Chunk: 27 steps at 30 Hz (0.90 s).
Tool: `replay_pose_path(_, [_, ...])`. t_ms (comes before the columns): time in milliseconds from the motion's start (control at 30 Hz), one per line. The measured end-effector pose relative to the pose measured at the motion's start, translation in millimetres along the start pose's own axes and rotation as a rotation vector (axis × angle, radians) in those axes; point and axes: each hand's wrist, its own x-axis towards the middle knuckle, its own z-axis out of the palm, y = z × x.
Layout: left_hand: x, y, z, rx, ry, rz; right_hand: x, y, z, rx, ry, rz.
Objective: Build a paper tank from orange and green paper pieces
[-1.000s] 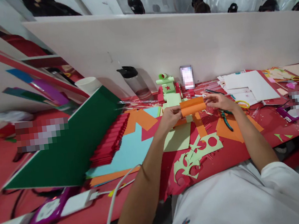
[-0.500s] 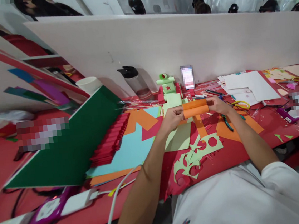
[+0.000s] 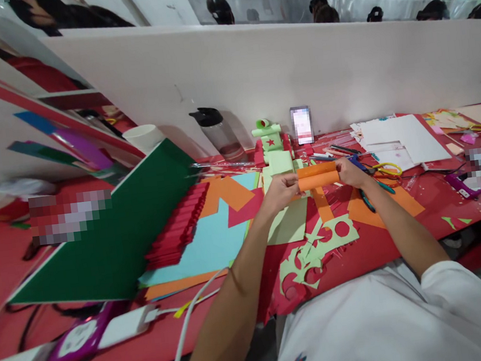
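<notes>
Between my two hands a folded strip of orange paper [image 3: 318, 178] is stretched, with a crease or curl running along its length. My left hand [image 3: 283, 190] pinches its left end, and my right hand [image 3: 349, 172] grips the right end. Just beyond stands a light green paper model [image 3: 279, 158] with a red star and red side parts. Under my hands lie a pale green sheet [image 3: 288, 221] and a narrow orange strip [image 3: 323, 203]. Nearer to me are pale green offcuts [image 3: 342, 232] with round holes. Pliers with teal handles [image 3: 367, 201] rest by my right wrist.
A dark green board [image 3: 112, 235] leans at the left, beside a stack of red folded paper [image 3: 176, 228]. A bottle [image 3: 220, 133] and a phone [image 3: 302, 125] stand along the white partition [image 3: 254, 69]. Yellow-handled scissors [image 3: 389, 169] and white sheets [image 3: 409, 138] lie right. A white cable [image 3: 187, 320] crosses the front edge.
Both hands have shifted slightly to the right with the orange paper. The paper has turned a little, so its front face looks broader and flatter.
</notes>
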Motion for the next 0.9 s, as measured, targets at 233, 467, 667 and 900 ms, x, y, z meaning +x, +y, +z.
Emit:
replay_pose_path(233, [4,-5,0,-0.050,-0.004,0.006,1,5,-1,-0.039,0.035,0.007])
replay_pose_path(467, [6,-7,-2,-0.032,-0.034,-0.010,1,5,-1,-0.070,0.063,0.055])
replay_pose_path(667, [7,-11,0,-0.067,-0.086,-0.020,0,-1,0,-0.082,0.057,0.134])
replay_pose_path(900, [2,-3,5,0.005,-0.068,0.030,-1,-10,4,-0.062,0.043,0.185])
